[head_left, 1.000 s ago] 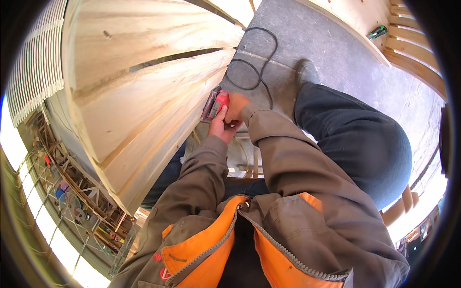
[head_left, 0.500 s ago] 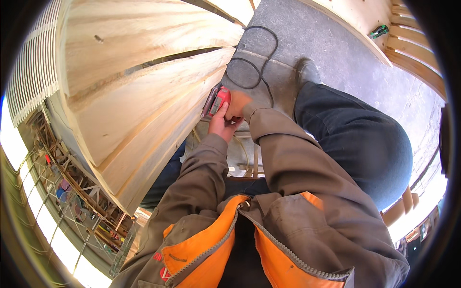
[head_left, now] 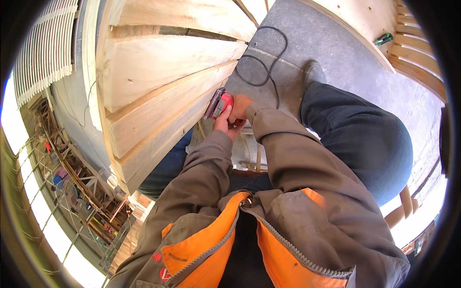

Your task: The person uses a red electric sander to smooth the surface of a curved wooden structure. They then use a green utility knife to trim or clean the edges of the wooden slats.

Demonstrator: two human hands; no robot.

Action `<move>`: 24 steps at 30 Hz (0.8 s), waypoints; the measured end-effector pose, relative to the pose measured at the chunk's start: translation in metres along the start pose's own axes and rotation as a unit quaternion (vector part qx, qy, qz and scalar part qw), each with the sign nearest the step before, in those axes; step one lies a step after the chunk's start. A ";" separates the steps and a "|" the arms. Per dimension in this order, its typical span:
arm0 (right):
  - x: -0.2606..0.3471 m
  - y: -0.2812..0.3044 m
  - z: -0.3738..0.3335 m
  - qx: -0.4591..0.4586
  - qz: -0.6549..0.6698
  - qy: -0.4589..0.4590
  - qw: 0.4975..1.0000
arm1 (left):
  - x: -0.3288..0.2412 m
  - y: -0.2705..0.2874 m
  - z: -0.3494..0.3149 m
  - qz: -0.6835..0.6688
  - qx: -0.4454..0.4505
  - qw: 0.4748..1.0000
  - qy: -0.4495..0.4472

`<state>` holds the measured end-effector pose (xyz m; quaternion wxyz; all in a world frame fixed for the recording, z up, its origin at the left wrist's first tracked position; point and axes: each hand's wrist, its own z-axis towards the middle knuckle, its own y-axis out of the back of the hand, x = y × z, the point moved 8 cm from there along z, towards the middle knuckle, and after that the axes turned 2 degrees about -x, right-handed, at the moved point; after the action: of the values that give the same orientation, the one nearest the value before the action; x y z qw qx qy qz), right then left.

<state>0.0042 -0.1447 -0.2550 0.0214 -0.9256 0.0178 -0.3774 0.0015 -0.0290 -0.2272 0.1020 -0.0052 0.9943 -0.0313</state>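
Both of my hands hold a red and black power sander beside the lower right edge of a pale slatted wooden piece. The sander's flat dark pad faces that wood; whether it touches, I cannot tell. My right hand is wrapped round the sander's far side, its fingers partly hidden. Below it, my left hand grips the near side of the body, thumb along the red casing. Wide boards with dark gaps between them make up the wooden piece.
A black cable loops over the grey concrete floor. At upper right, a green-and-black hand tool lies on another slatted wooden piece. Stacked thin slats stand at far left, above a cluttered rack. My bent knee is at right.
The slatted piece and the cable appear shifted to the right and up in view, showing more floor at left. My hands and the sander have moved slightly right, still together beside the wood.
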 end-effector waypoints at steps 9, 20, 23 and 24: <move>-0.007 0.034 0.003 -0.068 -0.023 -0.006 0.997 | -0.001 -0.032 0.011 0.015 0.068 0.998 0.009; 0.005 0.031 -0.015 -0.078 -0.044 -0.021 0.996 | -0.001 -0.025 0.002 0.008 0.070 0.997 0.005; 0.016 0.019 -0.025 -0.080 -0.089 -0.023 0.993 | -0.001 -0.012 -0.004 -0.001 0.033 0.999 -0.002; 0.022 0.016 -0.029 -0.101 -0.111 -0.032 0.988 | -0.001 -0.008 -0.006 -0.003 0.016 1.000 -0.007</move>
<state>-0.0004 -0.1624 -0.2201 -0.1135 -0.9307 -0.0483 -0.3443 0.0016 -0.0367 -0.2209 0.1088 -0.0068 0.9929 -0.0478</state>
